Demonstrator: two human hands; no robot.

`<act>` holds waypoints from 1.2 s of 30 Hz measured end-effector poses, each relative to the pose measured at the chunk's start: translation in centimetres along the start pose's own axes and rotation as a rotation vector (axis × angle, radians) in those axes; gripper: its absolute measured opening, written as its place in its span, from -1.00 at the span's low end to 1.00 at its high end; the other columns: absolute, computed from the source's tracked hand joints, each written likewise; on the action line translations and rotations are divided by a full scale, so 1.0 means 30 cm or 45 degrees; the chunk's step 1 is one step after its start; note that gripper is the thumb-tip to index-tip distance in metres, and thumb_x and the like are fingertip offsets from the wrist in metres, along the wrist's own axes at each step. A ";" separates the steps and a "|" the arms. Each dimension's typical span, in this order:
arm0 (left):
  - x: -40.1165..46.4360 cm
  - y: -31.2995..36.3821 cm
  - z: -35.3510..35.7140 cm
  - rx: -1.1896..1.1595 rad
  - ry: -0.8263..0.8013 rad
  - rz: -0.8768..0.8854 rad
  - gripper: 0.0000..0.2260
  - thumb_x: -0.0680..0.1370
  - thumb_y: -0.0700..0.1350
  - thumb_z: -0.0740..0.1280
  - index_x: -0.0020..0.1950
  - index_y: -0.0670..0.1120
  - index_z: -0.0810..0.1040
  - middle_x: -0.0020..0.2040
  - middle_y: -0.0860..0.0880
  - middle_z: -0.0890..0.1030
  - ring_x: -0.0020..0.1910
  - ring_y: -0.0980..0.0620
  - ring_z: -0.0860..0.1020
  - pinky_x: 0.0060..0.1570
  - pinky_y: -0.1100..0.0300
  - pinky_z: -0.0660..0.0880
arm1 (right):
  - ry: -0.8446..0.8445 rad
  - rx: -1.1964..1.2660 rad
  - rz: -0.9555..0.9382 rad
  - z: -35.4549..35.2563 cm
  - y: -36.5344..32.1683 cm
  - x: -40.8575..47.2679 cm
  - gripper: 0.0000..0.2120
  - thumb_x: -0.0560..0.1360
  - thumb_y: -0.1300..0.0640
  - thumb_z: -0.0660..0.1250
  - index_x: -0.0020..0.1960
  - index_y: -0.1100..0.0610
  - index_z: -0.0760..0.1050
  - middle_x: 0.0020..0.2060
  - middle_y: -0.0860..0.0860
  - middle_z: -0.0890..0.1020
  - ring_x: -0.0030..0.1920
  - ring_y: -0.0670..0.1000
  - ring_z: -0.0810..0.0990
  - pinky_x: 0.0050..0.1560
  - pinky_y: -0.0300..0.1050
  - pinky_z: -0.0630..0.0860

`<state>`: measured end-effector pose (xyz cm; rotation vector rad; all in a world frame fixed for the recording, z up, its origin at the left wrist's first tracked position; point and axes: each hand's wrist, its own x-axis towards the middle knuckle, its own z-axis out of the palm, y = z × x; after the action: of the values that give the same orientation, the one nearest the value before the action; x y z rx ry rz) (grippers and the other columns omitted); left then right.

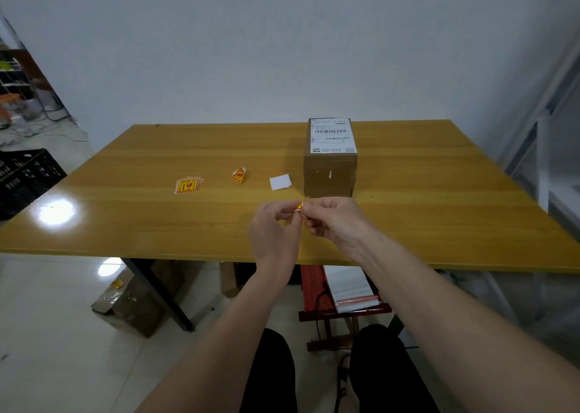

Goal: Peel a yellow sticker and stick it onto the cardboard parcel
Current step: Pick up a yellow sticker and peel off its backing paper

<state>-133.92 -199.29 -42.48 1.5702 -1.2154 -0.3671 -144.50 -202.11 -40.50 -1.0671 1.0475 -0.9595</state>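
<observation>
A small yellow and red sticker [299, 206] is pinched between the fingertips of my left hand [273, 224] and my right hand [332, 218], held just above the wooden table [125, 218]; most of it is hidden by the fingers. The cardboard parcel [329, 171] stands upright just beyond my right hand, with a white shipping label on its top. A small stack of yellow stickers [187, 185] lies flat at the left. A curled yellow sticker [239, 175] lies between the stack and the parcel.
A white backing paper [280, 182] lies left of the parcel. A black crate [22, 177] stands on the floor at the left. Under the table are cardboard boxes [131, 303] and a wooden stool with red items [342, 293].
</observation>
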 end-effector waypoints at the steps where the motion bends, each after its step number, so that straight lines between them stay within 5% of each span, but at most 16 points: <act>1: -0.001 0.002 0.000 -0.017 -0.010 -0.017 -0.88 0.44 -0.19 0.42 -0.07 -0.01 0.67 -0.15 0.07 0.58 -0.20 0.14 0.54 -0.20 0.42 0.38 | 0.000 0.000 -0.001 -0.001 0.001 0.001 -0.88 0.46 0.30 0.36 -0.25 0.25 0.58 -0.40 0.06 0.56 -0.40 -0.07 0.48 -0.37 -0.25 0.47; 9: -0.008 0.004 0.005 -0.185 -0.070 -0.159 -0.90 0.47 -0.12 0.42 -0.13 0.09 0.62 -0.11 0.00 0.66 -0.16 0.11 0.60 -0.20 0.37 0.48 | 0.013 -0.050 -0.015 -0.011 0.011 0.005 -0.91 0.44 0.27 0.39 -0.15 0.31 0.63 -0.40 0.03 0.56 -0.40 -0.09 0.47 -0.38 -0.25 0.44; 14: -0.012 -0.004 0.012 -0.173 -0.042 -0.118 -0.72 0.47 -0.13 0.42 -0.26 0.26 0.50 -0.11 0.00 0.66 -0.16 0.08 0.61 -0.14 0.26 0.54 | 0.017 0.009 0.034 -0.009 0.009 0.004 -0.88 0.44 0.21 0.40 -0.16 0.27 0.63 -0.40 0.04 0.56 -0.41 -0.07 0.46 -0.39 -0.24 0.43; 20: -0.014 -0.015 0.017 -0.163 -0.001 -0.081 -0.91 0.46 -0.16 0.42 -0.12 0.04 0.66 -0.14 0.03 0.64 -0.19 0.12 0.59 -0.14 0.26 0.53 | 0.052 0.013 0.060 -0.003 0.009 0.005 -0.92 0.43 0.23 0.40 -0.17 0.27 0.61 -0.42 0.04 0.56 -0.42 -0.06 0.46 -0.39 -0.23 0.43; 26: -0.015 -0.014 0.015 -0.110 0.007 -0.041 -0.88 0.46 -0.18 0.41 -0.08 0.02 0.67 -0.24 0.20 0.51 -0.25 0.23 0.50 -0.22 0.54 0.39 | 0.054 0.065 0.099 0.000 0.010 0.005 -0.90 0.44 0.20 0.39 -0.21 0.22 0.58 -0.43 0.03 0.56 -0.42 -0.06 0.46 -0.39 -0.22 0.41; 36: -0.026 -0.010 0.020 -0.129 -0.024 -0.059 -0.88 0.48 -0.15 0.40 -0.05 0.04 0.67 -0.19 0.12 0.58 -0.22 0.20 0.53 -0.24 0.47 0.41 | 0.050 0.109 0.106 -0.013 0.011 0.003 -0.91 0.44 0.24 0.41 -0.23 0.22 0.58 -0.43 0.02 0.56 -0.42 -0.08 0.46 -0.38 -0.24 0.42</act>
<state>-134.55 -199.00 -43.25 1.5121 -1.1587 -0.4674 -144.83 -202.22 -40.89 -0.9311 1.0654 -0.9527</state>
